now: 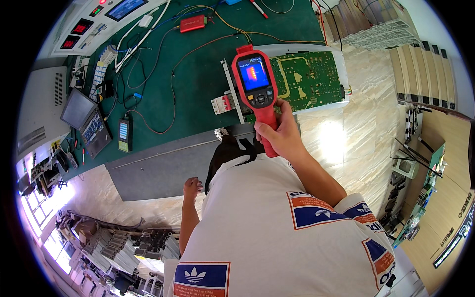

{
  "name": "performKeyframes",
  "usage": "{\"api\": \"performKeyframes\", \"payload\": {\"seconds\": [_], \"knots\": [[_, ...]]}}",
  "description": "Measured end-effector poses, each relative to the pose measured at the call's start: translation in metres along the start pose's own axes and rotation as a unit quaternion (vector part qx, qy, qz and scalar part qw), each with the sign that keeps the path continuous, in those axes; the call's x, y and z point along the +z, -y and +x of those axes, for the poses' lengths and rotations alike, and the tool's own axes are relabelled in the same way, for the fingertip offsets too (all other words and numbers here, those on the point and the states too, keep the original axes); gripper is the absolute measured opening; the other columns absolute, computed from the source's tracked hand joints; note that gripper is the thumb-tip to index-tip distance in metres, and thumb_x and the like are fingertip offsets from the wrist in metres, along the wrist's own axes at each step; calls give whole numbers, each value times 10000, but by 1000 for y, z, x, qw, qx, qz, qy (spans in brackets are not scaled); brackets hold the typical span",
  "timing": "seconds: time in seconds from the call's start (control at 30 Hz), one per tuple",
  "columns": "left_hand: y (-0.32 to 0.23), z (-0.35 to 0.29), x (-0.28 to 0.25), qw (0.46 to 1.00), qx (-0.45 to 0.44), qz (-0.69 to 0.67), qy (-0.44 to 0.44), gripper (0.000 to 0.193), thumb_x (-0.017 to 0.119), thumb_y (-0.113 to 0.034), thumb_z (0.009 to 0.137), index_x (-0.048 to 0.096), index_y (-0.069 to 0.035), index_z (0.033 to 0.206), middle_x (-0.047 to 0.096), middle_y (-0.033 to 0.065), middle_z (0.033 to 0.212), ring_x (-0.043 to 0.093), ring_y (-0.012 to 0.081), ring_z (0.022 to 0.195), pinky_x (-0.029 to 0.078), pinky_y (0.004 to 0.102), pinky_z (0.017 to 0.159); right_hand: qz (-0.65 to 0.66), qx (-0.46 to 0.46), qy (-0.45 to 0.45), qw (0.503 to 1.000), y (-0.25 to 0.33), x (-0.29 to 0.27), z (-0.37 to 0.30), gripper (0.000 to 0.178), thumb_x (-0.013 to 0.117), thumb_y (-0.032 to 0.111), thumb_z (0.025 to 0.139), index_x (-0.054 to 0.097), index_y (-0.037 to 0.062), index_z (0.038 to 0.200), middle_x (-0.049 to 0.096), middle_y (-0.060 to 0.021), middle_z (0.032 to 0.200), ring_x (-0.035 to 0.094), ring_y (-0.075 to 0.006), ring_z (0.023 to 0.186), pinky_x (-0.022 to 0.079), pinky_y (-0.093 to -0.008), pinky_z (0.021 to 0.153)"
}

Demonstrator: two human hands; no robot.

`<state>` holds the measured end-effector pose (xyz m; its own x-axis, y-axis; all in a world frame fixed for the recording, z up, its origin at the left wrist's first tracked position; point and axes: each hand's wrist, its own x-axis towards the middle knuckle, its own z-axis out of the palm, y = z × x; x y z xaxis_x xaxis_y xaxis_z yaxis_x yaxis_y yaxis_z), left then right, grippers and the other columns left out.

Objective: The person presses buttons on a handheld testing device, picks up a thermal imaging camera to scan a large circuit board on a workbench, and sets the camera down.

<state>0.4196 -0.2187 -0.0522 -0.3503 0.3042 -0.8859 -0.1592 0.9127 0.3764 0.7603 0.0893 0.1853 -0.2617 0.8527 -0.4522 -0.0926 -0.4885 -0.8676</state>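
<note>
My right hand [283,132] is wrapped around the grip of a red and black handheld thermal camera [261,100]. Its lit screen [253,73] shows a blue picture with a yellow and red hot patch. Behind and to the right of the camera lies a green circuit board [309,81] in a pale metal housing, partly hidden by the camera. A white breaker with red levers [222,104] sits at the housing's left side. Low beside my body, away from the bench, my left hand [192,187] hangs with its fingers curled in and nothing visible in them.
The green bench top [198,99] carries a small red box [193,24], loose cables, an open laptop [85,121] and a handheld meter [124,134]. An instrument panel [91,24] stands far left. Wires hang near the board, and shelving lines the right.
</note>
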Motion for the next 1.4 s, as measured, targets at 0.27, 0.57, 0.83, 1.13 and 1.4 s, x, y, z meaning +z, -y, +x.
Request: {"api": "performKeyframes", "payload": {"seconds": [0.27, 0.57, 0.83, 1.13, 1.4], "knots": [[3, 5, -1, 1000, -4, -8, 9, 250, 569, -213, 994, 639, -10, 1123, 672, 82, 857, 648, 145, 631, 461, 251, 491, -10, 4, -1, 1000, -1, 0, -1, 651, 708, 49, 864, 293, -38, 1359, 645, -132, 992, 638, -147, 724, 540, -305, 652], [-1, 3, 1, 1000, -11, -12, 8, 247, 572, -213, 994, 637, -11, 1120, 670, 87, 869, 635, 140, 627, 447, 248, 482, -11, 6, 1, 1000, -1, -1, -1, 656, 704, 46, 866, 289, -42, 1367, 643, -129, 989, 637, -146, 728, 540, -307, 651], [-4, 2, 1, 999, -5, -26, 19, 243, 572, -203, 988, 640, -12, 1122, 669, 82, 853, 632, 139, 626, 452, 251, 492, -15, 10, -4, 1000, -1, -3, -4, 653, 703, 35, 864, 291, -40, 1365, 641, -131, 997, 639, -147, 724, 544, -306, 648], [-3, 4, 1, 1000, 10, 15, 10, 269, 573, -234, 992, 639, -24, 1145, 683, 88, 887, 650, 149, 649, 494, 275, 537, -12, 12, -2, 1000, -5, -5, -10, 643, 703, 37, 864, 297, -37, 1356, 637, -126, 977, 639, -147, 717, 540, -302, 634], [0, 6, 0, 1000, 3, 11, 20, 287, 562, -249, 997, 638, -25, 1159, 686, 89, 909, 656, 151, 669, 508, 291, 563, -5, 16, 0, 1000, -8, -7, -17, 644, 701, 45, 869, 292, -40, 1359, 649, -123, 973, 632, -142, 716, 536, -302, 639]]}}
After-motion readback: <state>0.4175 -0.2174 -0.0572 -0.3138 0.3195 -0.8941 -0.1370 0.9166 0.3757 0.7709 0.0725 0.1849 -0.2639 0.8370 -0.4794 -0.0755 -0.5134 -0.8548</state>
